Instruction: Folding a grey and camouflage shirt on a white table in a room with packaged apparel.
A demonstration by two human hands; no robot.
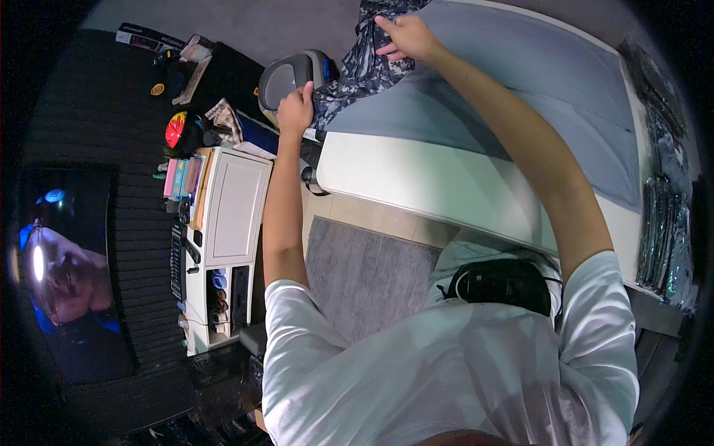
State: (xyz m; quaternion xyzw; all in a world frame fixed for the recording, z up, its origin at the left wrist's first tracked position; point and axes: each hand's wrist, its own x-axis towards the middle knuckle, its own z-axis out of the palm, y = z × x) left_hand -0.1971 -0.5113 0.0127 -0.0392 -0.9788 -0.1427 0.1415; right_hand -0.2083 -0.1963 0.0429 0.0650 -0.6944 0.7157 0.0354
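Observation:
A camouflage-patterned cloth [362, 64] lies bunched at the far left end of a white table [413, 167], partly on a large grey cloth [535, 67]. My left hand [295, 108] grips the left end of the patterned cloth, thumb raised, beside the table's far left corner. My right hand [404, 39] is over the upper part of the same cloth, thumb and fingers apart; whether the fingertips pinch some of it I cannot tell. The grey cloth spreads over much of the table, with soft creases.
Stacked items in clear plastic [658, 240] line the table's right end. A grey padded seat or lid [284, 81] stands beyond my left hand. To the left are a white cabinet [237, 206] holding books and a keyboard, and a wall screen [67, 273]. A grey mat [368, 273] covers floor.

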